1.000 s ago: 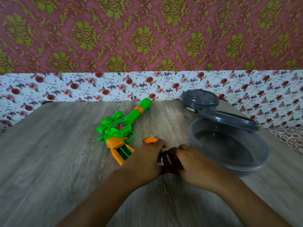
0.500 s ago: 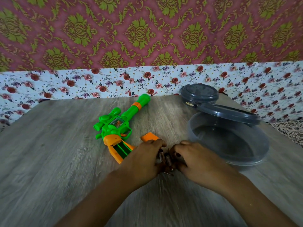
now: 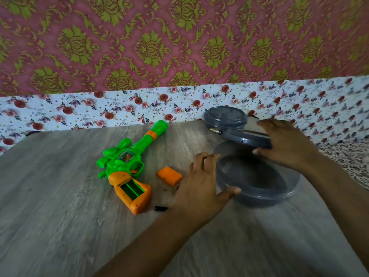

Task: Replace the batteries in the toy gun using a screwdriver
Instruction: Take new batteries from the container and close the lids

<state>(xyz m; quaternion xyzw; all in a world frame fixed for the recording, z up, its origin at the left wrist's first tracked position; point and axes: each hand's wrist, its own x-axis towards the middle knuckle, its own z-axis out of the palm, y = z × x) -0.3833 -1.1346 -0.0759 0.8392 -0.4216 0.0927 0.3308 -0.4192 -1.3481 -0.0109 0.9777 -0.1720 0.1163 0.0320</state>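
The green and orange toy gun (image 3: pixel 127 166) lies on the wooden table, its battery compartment (image 3: pixel 132 189) open and showing no batteries. The orange compartment cover (image 3: pixel 169 176) lies loose to its right. One dark battery (image 3: pixel 160 208) rests near the grip's end. My left hand (image 3: pixel 201 188) is spread, fingers apart, against the left wall of the large grey container (image 3: pixel 257 182). My right hand (image 3: pixel 287 144) grips the grey lid (image 3: pixel 245 137), which leans tilted on the container's far rim. No screwdriver is in sight.
A small round grey container (image 3: pixel 225 116) stands behind the lid by the floral wall, with a small brass piece (image 3: pixel 214 131) at its base. The table's (image 3: pixel 60 206) right edge runs just past the large container. Patterned fabric lies beyond it.
Both hands left the batteries in front of me and moved to the right and away. The right hand took hold of the lid; the left reached the container's side. The cover and a battery now show.
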